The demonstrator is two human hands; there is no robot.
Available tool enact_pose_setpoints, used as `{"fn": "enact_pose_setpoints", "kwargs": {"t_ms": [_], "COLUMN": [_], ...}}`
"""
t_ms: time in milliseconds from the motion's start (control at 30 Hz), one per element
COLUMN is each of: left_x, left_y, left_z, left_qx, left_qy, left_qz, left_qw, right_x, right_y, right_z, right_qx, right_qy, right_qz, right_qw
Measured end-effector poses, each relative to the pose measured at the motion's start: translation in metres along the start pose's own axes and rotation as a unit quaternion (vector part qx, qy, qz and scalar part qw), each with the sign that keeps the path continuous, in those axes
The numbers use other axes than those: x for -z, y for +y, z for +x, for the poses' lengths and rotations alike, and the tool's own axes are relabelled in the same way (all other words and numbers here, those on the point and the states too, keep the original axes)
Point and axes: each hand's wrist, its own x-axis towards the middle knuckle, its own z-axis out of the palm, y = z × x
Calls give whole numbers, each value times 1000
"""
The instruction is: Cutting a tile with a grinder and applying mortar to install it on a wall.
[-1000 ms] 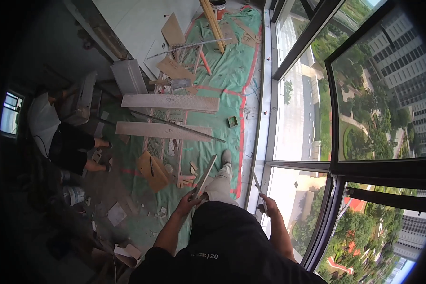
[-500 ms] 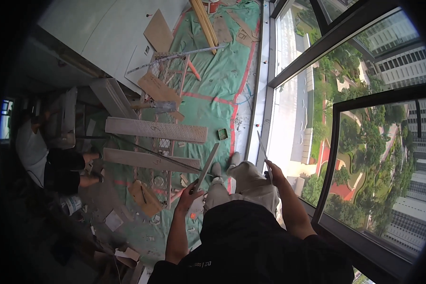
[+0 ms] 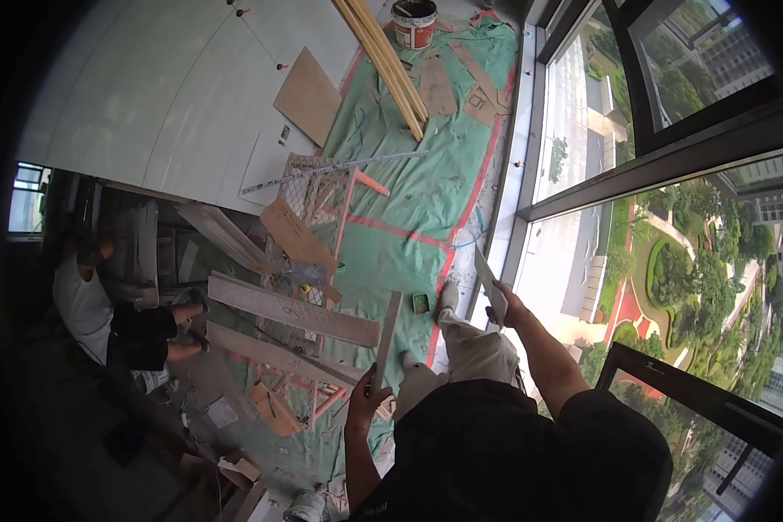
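My left hand (image 3: 368,403) is closed around the lower end of a narrow grey strip (image 3: 388,341), which points up and away from me. Over by the window side, my right hand (image 3: 511,311) grips a second thin grey strip (image 3: 487,277) by its near end, its flat face partly showing. A gap separates the two strips. Left of my left hand, two long tile planks (image 3: 294,311) with a ribbed, marked underside lie across a pink metal frame. My shoes stand beside the window ledge, one on the green sheet.
Green floor sheeting (image 3: 400,270) with red tape runs along the window sill (image 3: 506,139). A small square tin (image 3: 420,303) stands near my feet. Wooden battens (image 3: 383,65) lean on the wall by a bucket (image 3: 414,30). Another person (image 3: 83,304) works at the left. An open window sash (image 3: 687,396) is at my right.
My view has swung forward and to the left. The strip in my right hand has turned and shows more of its face. Both hands keep their hold.
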Motion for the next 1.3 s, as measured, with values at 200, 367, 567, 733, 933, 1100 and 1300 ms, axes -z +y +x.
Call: {"fn": "enact_pose_setpoints", "kwargs": {"t_ms": [200,367,567,733,933,1100,1300], "left_x": [-53,-85,-101,-107,-137,-177,-249], "left_y": [68,144,262,346,495,584,672], "left_z": [68,136,244,345,472,573,663], "left_qx": [-1,-50,-48,-95,-116,-166,-214], "left_qy": [7,-8,-37,-25,-96,-66,-18], "left_qz": [31,8,-4,-5,58,143,204], "left_qw": [1000,999,998,995,987,973,955], "right_x": [-17,-23,-20,-35,-18,-73,-58], "right_y": [-105,-177,-298,-391,-517,-621,-777], "right_z": [13,28,62,57,73,42,107], "right_qx": [3,26,4,-23,172,189,81], "right_qy": [-79,-95,-47,17,4,22,-21], "right_qz": [4,49,6,2,6,43,60], "right_qw": [997,994,999,1000,985,981,995]}}
